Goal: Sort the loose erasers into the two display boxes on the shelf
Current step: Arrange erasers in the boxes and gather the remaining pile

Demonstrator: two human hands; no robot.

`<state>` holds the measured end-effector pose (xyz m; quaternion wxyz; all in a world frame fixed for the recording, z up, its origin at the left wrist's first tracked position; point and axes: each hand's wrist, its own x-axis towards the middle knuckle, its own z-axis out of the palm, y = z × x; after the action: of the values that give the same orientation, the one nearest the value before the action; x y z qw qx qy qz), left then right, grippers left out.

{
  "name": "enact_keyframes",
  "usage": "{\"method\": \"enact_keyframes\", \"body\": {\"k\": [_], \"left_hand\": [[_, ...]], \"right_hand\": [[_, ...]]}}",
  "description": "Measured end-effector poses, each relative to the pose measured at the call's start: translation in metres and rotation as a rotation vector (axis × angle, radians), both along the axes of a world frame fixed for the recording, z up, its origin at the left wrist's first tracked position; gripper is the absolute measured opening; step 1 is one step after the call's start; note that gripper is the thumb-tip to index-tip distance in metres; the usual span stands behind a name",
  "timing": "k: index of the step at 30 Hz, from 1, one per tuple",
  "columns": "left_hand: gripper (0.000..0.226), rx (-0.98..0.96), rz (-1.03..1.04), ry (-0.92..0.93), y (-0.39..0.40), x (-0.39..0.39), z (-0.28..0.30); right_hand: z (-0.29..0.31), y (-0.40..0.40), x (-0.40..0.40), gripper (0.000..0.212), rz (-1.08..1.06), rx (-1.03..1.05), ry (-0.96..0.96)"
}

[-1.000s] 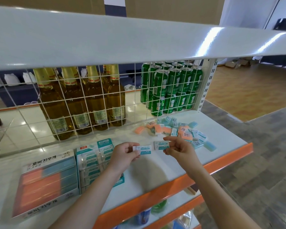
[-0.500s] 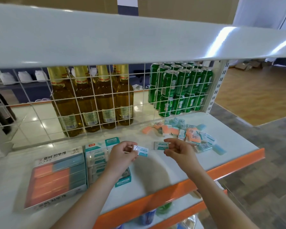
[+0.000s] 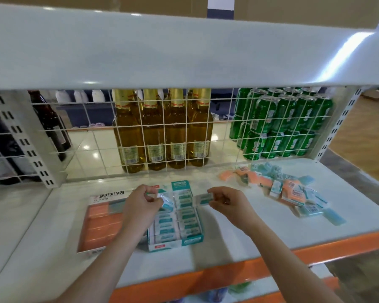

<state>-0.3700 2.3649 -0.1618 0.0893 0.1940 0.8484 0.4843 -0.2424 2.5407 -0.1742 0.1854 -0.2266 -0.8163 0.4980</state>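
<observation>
An orange box (image 3: 101,228) is sitting just left of the teal box (image 3: 175,217). Above the teal box, the left hand (image 3: 143,201) is pinching one eraser (image 3: 165,201) and the right hand (image 3: 227,201) is pinching another eraser (image 3: 202,199). Right of it, loose erasers (image 3: 293,191) are lying heaped, green cans (image 3: 280,125) standing behind wire mesh (image 3: 184,132).

Two bare forearms, no sleeves, hands: left hand (image 3: 143,201), right hand (image 3: 225,201), no rings or watch visible

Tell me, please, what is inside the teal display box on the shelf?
The teal display box holds two rows of white-and-teal sleeved erasers. The left hand, pinching another such eraser, covers the left row's far end, so how full it is cannot be seen.
</observation>
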Motion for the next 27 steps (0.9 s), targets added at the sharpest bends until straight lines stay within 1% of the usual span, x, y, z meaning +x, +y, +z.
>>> {"method": "enact_keyframes", "body": {"k": [5, 10, 14, 16, 19, 21, 23, 27], "left_hand": [[0.021, -0.020, 0.016, 0.019, -0.008, -0.004, -0.005], [0.019, -0.044, 0.008, -0.049, -0.012, -0.004, -0.010], [0.022, -0.078, -0.015, -0.032, -0.014, -0.005, -0.017], [0.022, -0.101, -0.011, 0.004, -0.014, -0.004, -0.018], [0.011, -0.178, -0.025, 0.094, -0.014, -0.002, -0.017], [0.014, -0.264, -0.033, 0.180, -0.014, -0.001, -0.016], [0.018, -0.341, -0.043, 0.259, -0.014, 0.000, -0.016], [0.021, -0.451, -0.091, 0.348, -0.014, 0.000, -0.020]], "right_hand": [[-0.005, -0.008, -0.013, 0.027, 0.069, 0.096, -0.084], [-0.004, -0.010, -0.016, 0.027, 0.147, 0.115, -0.127], [-0.005, -0.014, -0.018, 0.030, 0.182, 0.110, -0.166], [-0.006, -0.017, -0.020, 0.030, 0.169, 0.125, -0.175], [-0.006, -0.021, -0.021, 0.031, 0.141, 0.273, -0.211], [-0.005, -0.023, -0.022, 0.032, 0.139, 0.346, -0.233], [-0.005, -0.025, -0.023, 0.035, 0.125, 0.376, -0.251], [-0.002, -0.030, -0.026, 0.036, 0.158, 0.460, -0.311]]}}
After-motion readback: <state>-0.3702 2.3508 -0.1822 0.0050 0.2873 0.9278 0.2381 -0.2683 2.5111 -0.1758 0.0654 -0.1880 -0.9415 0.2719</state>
